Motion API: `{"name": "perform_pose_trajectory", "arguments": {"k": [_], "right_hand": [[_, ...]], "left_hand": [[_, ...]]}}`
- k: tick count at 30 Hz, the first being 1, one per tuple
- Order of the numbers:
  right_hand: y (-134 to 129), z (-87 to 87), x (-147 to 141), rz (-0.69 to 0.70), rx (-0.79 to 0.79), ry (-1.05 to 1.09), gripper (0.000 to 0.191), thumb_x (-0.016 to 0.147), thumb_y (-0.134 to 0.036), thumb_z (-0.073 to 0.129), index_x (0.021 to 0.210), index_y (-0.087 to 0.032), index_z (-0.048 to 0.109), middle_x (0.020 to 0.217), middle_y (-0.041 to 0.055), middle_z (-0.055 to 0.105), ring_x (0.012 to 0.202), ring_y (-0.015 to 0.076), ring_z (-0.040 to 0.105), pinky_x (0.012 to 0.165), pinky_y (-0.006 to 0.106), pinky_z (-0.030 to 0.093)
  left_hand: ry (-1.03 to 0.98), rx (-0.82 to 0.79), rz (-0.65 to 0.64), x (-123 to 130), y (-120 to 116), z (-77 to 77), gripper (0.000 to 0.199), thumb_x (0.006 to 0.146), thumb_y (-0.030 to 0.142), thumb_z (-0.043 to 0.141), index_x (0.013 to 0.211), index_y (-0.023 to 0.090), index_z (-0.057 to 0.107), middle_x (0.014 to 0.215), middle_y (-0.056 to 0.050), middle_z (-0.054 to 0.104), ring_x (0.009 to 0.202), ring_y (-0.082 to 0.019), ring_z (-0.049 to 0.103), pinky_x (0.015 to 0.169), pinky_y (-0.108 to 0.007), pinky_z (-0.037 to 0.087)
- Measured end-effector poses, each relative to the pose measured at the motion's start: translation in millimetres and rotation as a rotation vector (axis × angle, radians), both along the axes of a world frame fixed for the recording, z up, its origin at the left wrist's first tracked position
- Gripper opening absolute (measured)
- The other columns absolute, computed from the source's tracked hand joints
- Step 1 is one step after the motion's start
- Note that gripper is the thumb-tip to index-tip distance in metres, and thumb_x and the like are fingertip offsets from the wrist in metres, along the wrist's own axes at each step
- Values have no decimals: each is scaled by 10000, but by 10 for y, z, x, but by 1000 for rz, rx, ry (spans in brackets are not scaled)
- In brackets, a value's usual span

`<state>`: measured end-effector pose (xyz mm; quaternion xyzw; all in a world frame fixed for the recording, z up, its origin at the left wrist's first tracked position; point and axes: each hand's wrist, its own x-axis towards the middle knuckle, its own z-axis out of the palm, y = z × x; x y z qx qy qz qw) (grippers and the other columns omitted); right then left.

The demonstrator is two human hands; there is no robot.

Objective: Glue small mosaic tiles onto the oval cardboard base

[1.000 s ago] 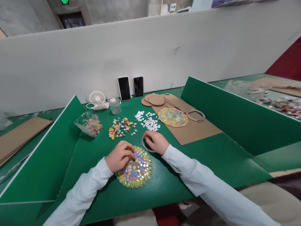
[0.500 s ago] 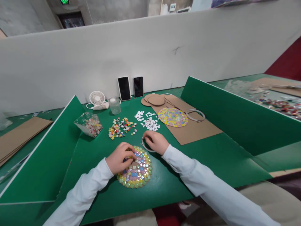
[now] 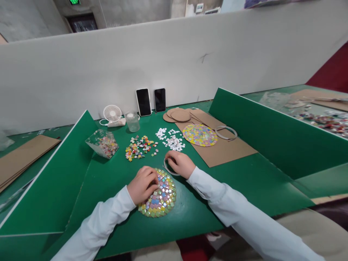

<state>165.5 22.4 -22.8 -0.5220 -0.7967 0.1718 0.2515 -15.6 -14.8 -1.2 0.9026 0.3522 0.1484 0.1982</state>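
Note:
My left hand point(image 3: 143, 184) rests over the left part of a round mosaic disc point(image 3: 164, 198), which is covered in small shiny yellow, green, pink and blue tiles. Its fingers bend down close to the thumb on the tiles; whatever lies under the fingertips is hidden. Just beyond the disc's upper right edge, a thin white ring point(image 3: 172, 172) lies on the green table. My right hand point(image 3: 181, 164) has its fingers curled over that ring, and the fingertips are partly hidden. In front of the hands are a pile of mixed coloured tiles point(image 3: 138, 148) and several white tiles point(image 3: 175, 143).
A clear container of tiles point(image 3: 106, 145) leans at left, near a small white fan point(image 3: 112, 114) and a cup point(image 3: 132, 121). At right, a second mosaic disc point(image 3: 199, 135) and another white ring point(image 3: 226, 133) lie on cardboard point(image 3: 217, 154). Green dividers point(image 3: 261, 134) flank the table.
My left hand has shifted slightly right over the mosaic disc, its fingers drawn closer together and covering the disc's bare brown spot. My right hand has stayed at the ring.

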Motion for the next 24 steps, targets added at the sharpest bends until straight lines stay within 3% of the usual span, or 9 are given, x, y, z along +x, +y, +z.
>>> {"name": "perform_pose_trajectory", "arguments": {"k": [18,24], "right_hand": [[-4,12,-3,-4,-6,-11,152,711,-122,372,745,-169,512,706,28,549,647,133,496,600,219,354],[-2,9,-2,4,-7,1,151,712,-120,370,743,-166,510,719,34,553,665,137,503,612,223,361]], "left_hand": [[22,19,3,40,-27,-20,101,742,196,442,654,155,468,770,-35,479,780,-160,406,717,-294,345],[-5,-26,-51,6,5,11,84,735,181,441,682,157,502,785,-40,493,793,-158,420,720,-282,362]]}}
